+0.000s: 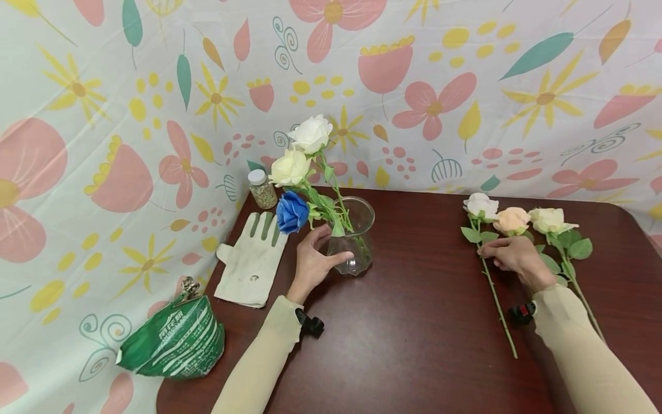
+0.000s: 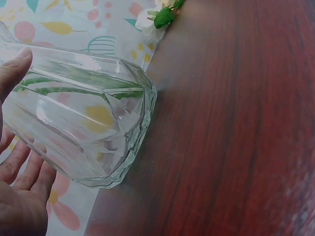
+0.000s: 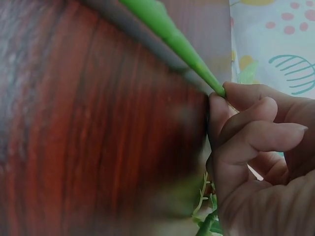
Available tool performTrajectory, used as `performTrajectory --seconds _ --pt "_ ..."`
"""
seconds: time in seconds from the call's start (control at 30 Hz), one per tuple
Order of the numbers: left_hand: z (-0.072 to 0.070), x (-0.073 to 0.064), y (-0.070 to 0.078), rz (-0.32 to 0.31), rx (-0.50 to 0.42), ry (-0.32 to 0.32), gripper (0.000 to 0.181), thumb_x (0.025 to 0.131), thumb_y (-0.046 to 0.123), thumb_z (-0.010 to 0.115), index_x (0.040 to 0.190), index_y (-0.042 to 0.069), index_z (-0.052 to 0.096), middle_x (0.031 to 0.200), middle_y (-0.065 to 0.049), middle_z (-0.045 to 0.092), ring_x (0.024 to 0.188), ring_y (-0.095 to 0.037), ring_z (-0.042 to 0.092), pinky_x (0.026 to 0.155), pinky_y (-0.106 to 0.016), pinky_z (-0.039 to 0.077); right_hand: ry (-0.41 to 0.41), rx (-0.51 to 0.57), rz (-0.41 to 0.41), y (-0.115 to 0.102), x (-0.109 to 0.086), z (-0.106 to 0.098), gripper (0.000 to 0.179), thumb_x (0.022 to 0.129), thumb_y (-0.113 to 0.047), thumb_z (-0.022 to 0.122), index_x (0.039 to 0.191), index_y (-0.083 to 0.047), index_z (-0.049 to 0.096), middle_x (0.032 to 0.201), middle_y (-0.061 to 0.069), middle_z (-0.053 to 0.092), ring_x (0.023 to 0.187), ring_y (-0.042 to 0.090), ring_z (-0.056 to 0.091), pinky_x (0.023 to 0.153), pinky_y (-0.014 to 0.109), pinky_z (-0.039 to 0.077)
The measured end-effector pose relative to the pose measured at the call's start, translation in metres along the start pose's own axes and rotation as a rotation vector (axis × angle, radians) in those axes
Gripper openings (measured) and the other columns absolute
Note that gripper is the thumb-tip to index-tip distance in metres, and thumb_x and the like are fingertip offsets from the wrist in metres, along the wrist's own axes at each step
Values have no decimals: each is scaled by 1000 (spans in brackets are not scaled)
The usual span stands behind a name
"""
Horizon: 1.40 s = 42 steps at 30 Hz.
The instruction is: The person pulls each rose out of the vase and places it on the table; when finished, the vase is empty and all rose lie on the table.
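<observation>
A clear glass vase (image 1: 357,253) with a faceted base stands on the table, with white, cream and blue roses leaning left out of it. My left hand (image 1: 316,259) holds the vase from its left side, thumb in front and fingers behind; the left wrist view shows the thumb against the glass (image 2: 83,118) and green stems inside. On the right, my right hand (image 1: 512,257) pinches the stem of a white rose (image 1: 481,206) between thumb and index finger. The right wrist view shows that green stem (image 3: 179,42) at the fingertips. Beside it lie a peach rose (image 1: 512,221) and a cream rose (image 1: 550,221).
White work gloves (image 1: 248,267) lie left of the vase, below a small white-capped jar (image 1: 262,188). A green bag (image 1: 181,339) closed with a metal clip sits at the table's left edge. Flower-patterned cloth (image 1: 496,115) hangs behind the dark red table (image 1: 414,345).
</observation>
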<state>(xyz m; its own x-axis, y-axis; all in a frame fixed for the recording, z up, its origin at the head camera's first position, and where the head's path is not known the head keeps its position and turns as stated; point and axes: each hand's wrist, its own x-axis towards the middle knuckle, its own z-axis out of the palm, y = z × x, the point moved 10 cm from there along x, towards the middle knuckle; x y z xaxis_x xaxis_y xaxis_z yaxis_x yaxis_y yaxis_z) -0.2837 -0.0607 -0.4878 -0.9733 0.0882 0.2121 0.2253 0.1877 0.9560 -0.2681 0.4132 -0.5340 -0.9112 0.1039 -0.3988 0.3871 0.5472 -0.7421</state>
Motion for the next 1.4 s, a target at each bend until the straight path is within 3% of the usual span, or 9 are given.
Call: performTrajectory --seconds 0.17,0.4,0.67,0.8,1.0,1.27,1.4 --pt "1 0 0 -1 8 -2 99 73 58 99 148 4 64 142 -21 70 135 -38 69 118 -49 57 1 -21 15 -1 -1 -1 20 106 -23 70 110 -10 85 71 -16 70 65 1 59 62 22 57" --pt "1 1 2 15 10 -1 88 78 40 101 148 2 64 140 -22 71 134 -38 70 118 -49 58 6 -27 3 -5 -4 -1 23 105 -23 72 115 -5 83 72 -17 72 65 0 61 62 22 58" --pt "1 1 2 20 8 -1 104 71 66 96 147 2 64 141 -23 70 134 -39 70 118 -48 57 73 -81 -40 -15 -11 -7 38 106 -24 69 127 7 75 74 -14 72 64 1 63 61 24 60" --pt "1 1 2 18 11 -4 104 72 65 96 148 2 64 142 -23 70 134 -39 70 118 -49 57 104 -80 -52 -23 -17 -10 44 107 -30 69 133 6 72 80 -16 73 64 1 64 61 25 61" --pt "1 1 1 13 10 -3 92 76 47 100 148 2 64 141 -23 70 134 -39 70 118 -49 57 140 -40 -93 -44 -25 -8 50 106 -33 71 137 7 69 78 -20 71 62 -3 64 60 22 61" --pt "1 0 3 28 12 4 91 76 50 100 146 3 66 140 -22 71 133 -38 71 118 -48 58 169 12 -168 -82 -42 -1 45 105 -30 73 135 3 70 72 -22 65 62 0 62 58 20 56" --pt "1 1 2 27 8 4 94 75 53 100 146 2 65 141 -23 71 133 -39 70 118 -47 58 175 74 -210 -102 -51 3 26 104 -32 77 122 -14 78 65 -19 64 60 2 61 56 20 54"
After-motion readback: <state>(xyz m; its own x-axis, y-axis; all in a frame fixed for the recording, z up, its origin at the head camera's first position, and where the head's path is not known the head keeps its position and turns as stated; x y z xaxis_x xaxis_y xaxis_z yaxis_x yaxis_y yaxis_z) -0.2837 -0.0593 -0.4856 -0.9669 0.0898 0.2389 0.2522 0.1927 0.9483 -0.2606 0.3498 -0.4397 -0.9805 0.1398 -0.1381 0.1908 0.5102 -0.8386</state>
